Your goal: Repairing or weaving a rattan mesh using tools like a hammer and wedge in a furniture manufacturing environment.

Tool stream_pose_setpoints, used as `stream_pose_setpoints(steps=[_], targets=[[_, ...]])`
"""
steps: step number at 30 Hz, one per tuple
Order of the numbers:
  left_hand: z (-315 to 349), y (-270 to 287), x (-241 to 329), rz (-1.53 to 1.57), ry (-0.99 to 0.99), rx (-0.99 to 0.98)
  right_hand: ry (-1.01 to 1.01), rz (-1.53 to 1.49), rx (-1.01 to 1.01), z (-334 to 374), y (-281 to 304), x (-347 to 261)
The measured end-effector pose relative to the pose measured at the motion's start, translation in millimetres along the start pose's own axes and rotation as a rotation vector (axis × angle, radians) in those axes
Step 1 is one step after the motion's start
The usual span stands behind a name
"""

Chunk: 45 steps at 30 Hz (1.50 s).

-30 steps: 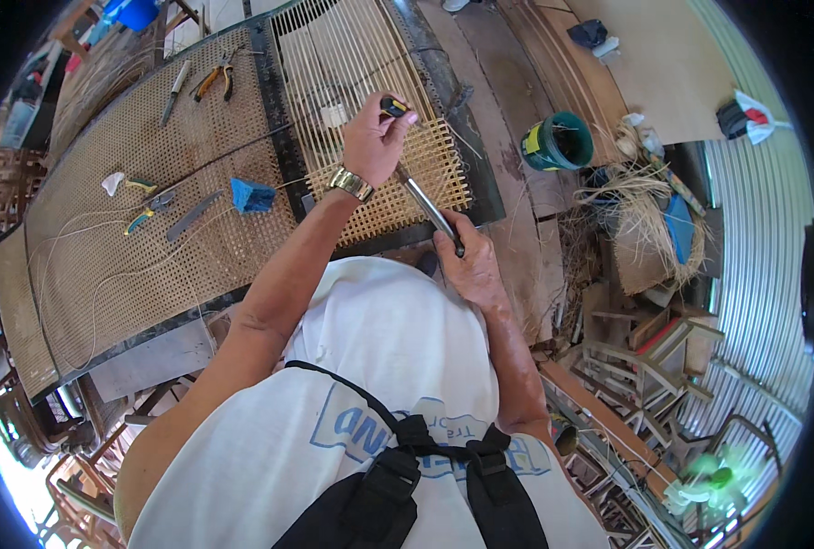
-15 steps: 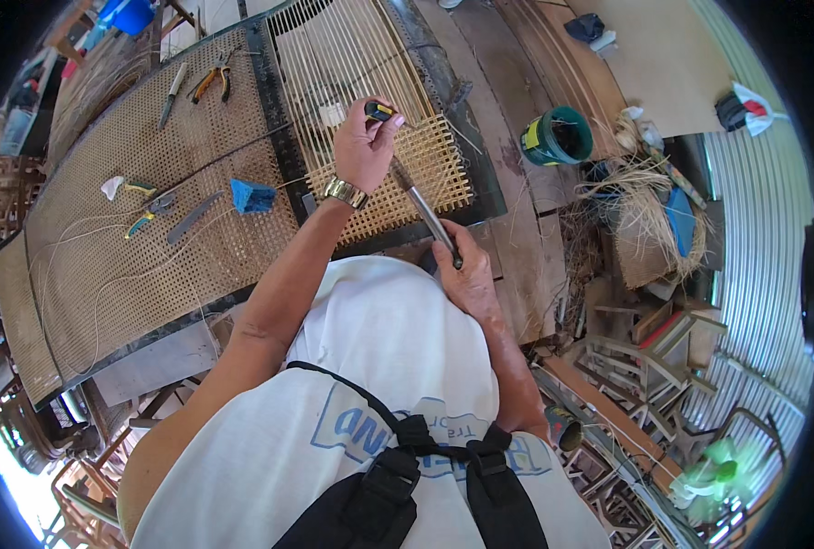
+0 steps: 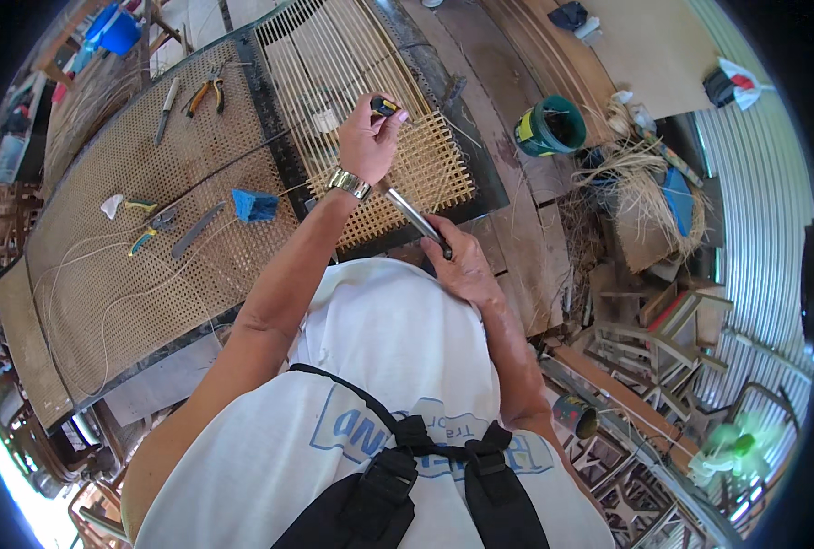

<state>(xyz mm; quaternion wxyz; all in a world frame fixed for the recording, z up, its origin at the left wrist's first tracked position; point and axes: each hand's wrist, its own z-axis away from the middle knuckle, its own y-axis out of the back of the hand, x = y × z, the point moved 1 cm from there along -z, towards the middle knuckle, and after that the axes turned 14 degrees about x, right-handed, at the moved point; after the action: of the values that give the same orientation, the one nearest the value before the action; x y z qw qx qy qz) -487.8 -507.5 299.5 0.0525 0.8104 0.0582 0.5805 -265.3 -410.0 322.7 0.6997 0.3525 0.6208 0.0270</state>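
Note:
My left hand [image 3: 365, 145] is closed around a tool with a short black-and-yellow handle [image 3: 385, 106], held over the cane webbing. Its working end is hidden by my fingers. Lower and to the right, my right hand [image 3: 466, 265] grips the dark end of a tool with a shiny metal shaft [image 3: 413, 215]. That shaft slants up toward my left wrist, and its far end cannot be made out. Beneath both lies a dark frame [image 3: 491, 188] with cane webbing [image 3: 430, 165], tightly woven near me and bare parallel strands [image 3: 334, 64] farther off.
On a large cane panel [image 3: 114, 265] at left lie pliers [image 3: 207, 94], a knife [image 3: 166, 110], cutters [image 3: 153, 229], a dark blade [image 3: 196, 230] and a blue block [image 3: 255, 206]. A green bucket [image 3: 537, 133] and loose cane strips [image 3: 631, 174] stand at right.
The metal-shafted tool and my right hand have shifted up and left, the shaft now reaching my left wrist. My left hand has moved slightly right, still holding the black-and-yellow handle.

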Motion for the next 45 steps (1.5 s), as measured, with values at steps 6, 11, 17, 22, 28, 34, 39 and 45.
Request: stream_pose_setpoints(steps=[6,11,17,22,28,34,39,45], targets=[[-4,12,10,0.217,-0.001,0.018,-0.077,-0.022,0.251,4,-9,-3],[-3,16,12,0.067,-0.067,-0.053,0.024,-0.054,0.220,18,-12,-4],[1,3,1,0.072,-0.072,-0.081,0.009,-0.017,0.178,14,-17,-6],[-5,8,4,0.083,-0.042,-0.080,-0.093,-0.040,0.383,6,-22,-16],[-7,13,8,0.053,-0.038,-0.020,-0.012,-0.015,0.164,10,-18,-25],[-10,8,5,0.006,-0.036,-0.042,0.034,-0.003,0.292,-2,-22,-12],[-9,18,7,0.170,-0.011,-0.004,0.025,-0.031,0.232,11,-22,-22],[-8,7,1,0.165,-0.029,-0.023,0.042,-0.023,0.175,13,-28,-27]])
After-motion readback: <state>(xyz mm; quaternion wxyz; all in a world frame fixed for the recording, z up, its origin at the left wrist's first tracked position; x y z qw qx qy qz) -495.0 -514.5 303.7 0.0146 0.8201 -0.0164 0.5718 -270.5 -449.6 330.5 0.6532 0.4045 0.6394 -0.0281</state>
